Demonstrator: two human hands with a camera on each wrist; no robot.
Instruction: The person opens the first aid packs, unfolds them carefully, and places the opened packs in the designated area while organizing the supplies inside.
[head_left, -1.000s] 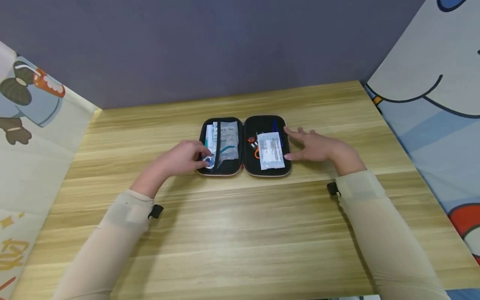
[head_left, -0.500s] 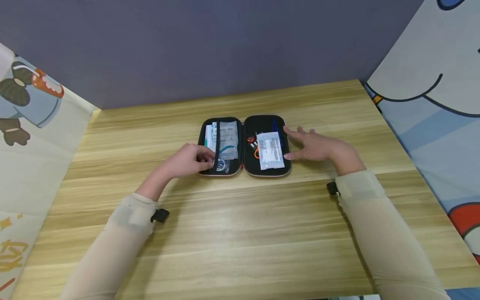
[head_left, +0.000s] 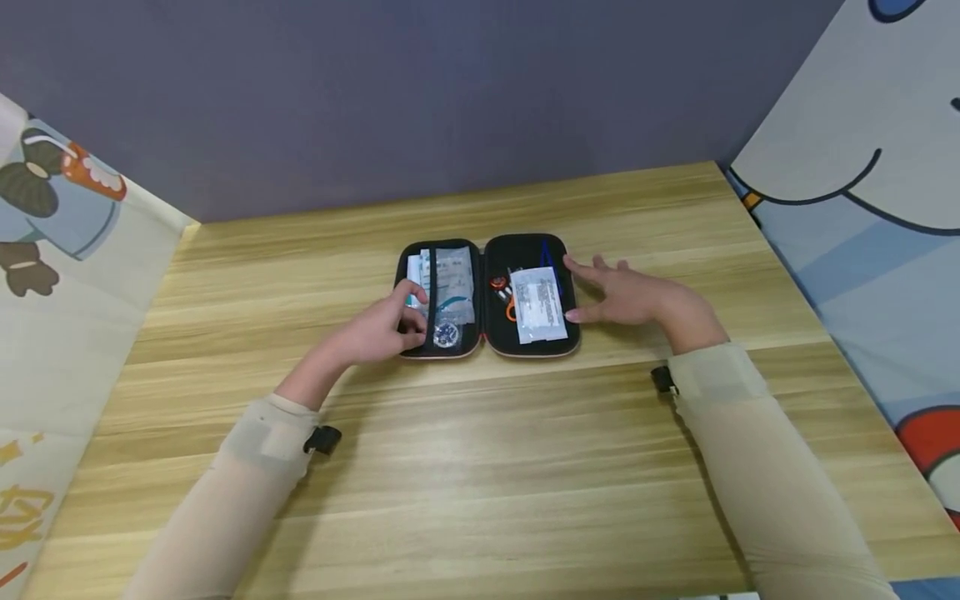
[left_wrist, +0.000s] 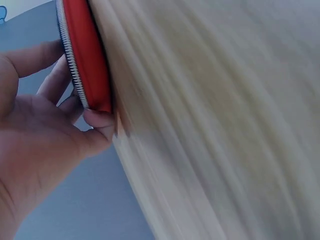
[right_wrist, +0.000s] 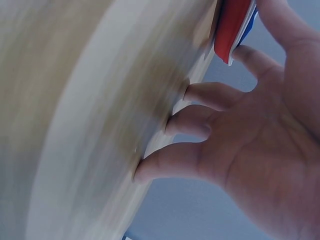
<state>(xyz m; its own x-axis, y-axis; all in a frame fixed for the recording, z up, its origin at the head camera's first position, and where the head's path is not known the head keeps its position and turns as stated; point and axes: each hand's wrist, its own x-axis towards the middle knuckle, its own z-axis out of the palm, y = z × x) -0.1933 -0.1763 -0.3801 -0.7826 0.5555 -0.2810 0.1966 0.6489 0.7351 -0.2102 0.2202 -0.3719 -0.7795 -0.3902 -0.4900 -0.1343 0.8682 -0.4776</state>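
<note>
A zip case lies unfolded on the table, black inside, its red outer shell and silver zip showing in the left wrist view. My left hand reaches over its left edge, fingers loosely bent by the black elastic strap, thumb at the near corner. Beside the thumb, right of the strap, sits a round blue-and-white item in clear wrap. Clear packets lie under the strap. With fingers spread, my right hand touches the case's right edge; its other fingers rest on the table.
In the right half lie a white printed sachet, an orange-handled tool, a small red round piece and a slim blue item. The wooden table meets a grey wall behind.
The round item has shifted right, from left of the strap to its right side. My left index finger has lifted away from the others. My right hand keeps its place.
</note>
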